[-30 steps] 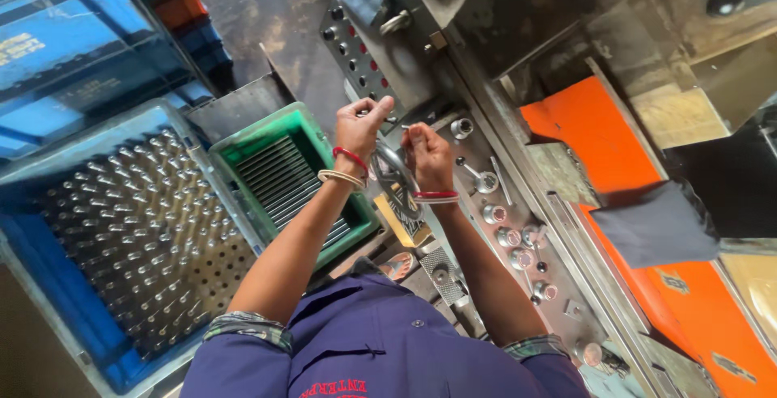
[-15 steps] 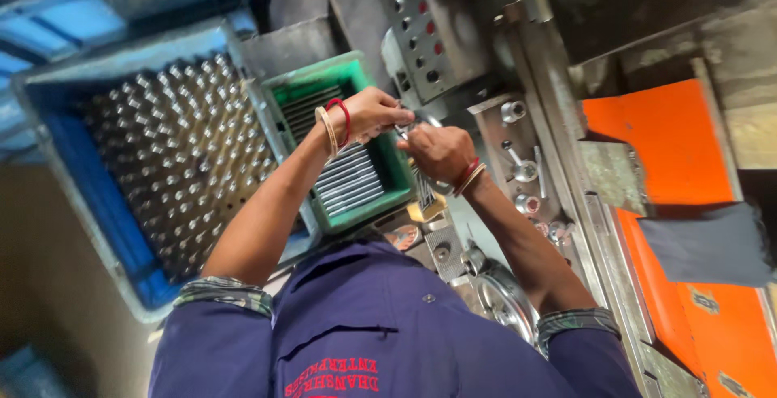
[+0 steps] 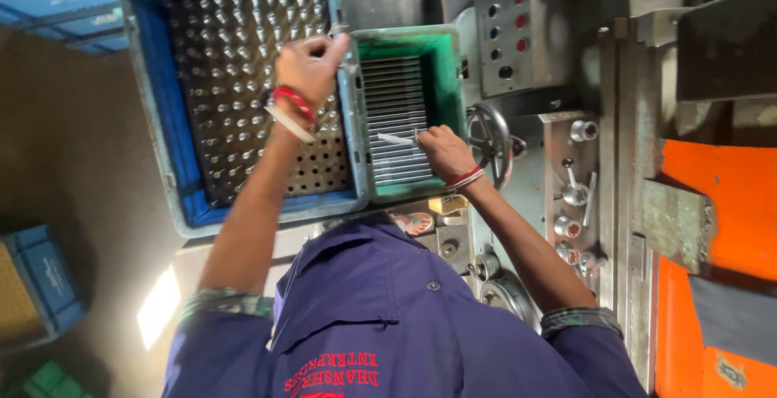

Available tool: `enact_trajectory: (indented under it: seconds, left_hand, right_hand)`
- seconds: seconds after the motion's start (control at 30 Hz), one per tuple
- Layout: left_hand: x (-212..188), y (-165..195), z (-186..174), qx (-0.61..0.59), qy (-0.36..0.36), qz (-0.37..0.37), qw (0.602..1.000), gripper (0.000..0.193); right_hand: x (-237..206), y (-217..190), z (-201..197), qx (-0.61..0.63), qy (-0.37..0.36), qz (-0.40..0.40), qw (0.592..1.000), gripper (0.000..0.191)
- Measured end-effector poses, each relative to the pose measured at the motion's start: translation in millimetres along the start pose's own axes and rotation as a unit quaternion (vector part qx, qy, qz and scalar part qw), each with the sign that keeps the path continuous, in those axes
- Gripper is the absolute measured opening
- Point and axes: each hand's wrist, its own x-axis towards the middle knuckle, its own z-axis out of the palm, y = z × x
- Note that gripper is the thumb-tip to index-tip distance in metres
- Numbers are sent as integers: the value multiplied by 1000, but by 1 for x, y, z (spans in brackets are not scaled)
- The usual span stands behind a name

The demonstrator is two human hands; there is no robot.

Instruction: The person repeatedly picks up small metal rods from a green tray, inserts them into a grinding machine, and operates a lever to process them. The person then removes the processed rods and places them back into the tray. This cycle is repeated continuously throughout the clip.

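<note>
- Head view: the left hand (image 3: pixel 309 65) is hovering over the right edge of the blue crate (image 3: pixel 154 91), fingers pinched narrow around a small metal piece (image 3: pixel 338 32) — too small to tell more about it.
- The blue crate is holding a dark perforated tray (image 3: pixel 316 167) with rows of upright metal pins (image 3: pixel 235 66) standing in its holes; the lower right rows are showing bare holes.
- The right hand (image 3: pixel 443 151) is reaching into the green crate (image 3: pixel 443 66), which is sitting just beside the blue one, and is closing its fingertips on a thin metal rod (image 3: pixel 396 138) lying across the stack.
- That rod is lying crosswise on the layer of metal rods (image 3: pixel 392 99) lined up side by side inside the green crate.
- A metal handwheel (image 3: pixel 491 141) is sitting just beside the right hand — on the grey machine (image 3: pixel 566 82), whose panel of red and dark buttons (image 3: pixel 506 22) is showing above it.
- An orange panel (image 3: pixel 728 196) is lying at the far right.
</note>
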Motion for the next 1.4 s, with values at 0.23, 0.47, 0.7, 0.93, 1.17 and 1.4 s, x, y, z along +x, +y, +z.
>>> enact_trajectory:
  seconds: [0.23,0.47,0.7,0.93,1.17,1.4]
  left_hand:
    - [-42,-48,-82,512,-170,-118,834,32]
    - [-53,-68,-67,573,-186,-15,798,19]
    - [-58,-13,-93,478,-205,0,854,40]
    - [-43,22,-59,-11,-295,-20,955,44]
    - [-52,-3,44,-480,-231,-277,799,44]
    - [-73,22,100,-501,-346,-305,732,22]
  right_hand:
    - [19,-15,31,-30,-53,-58,996,10]
    - [12,-24,25,33,26,-21,999,10]
    - [8,-55,-16,173,97,57,978,18]
    - [-10,-90,-62,279,83,15,956,21]
    - [-73,-99,-85,222,179,139,948,29]
    - [-109,-129,-86,32,316,151,936,20]
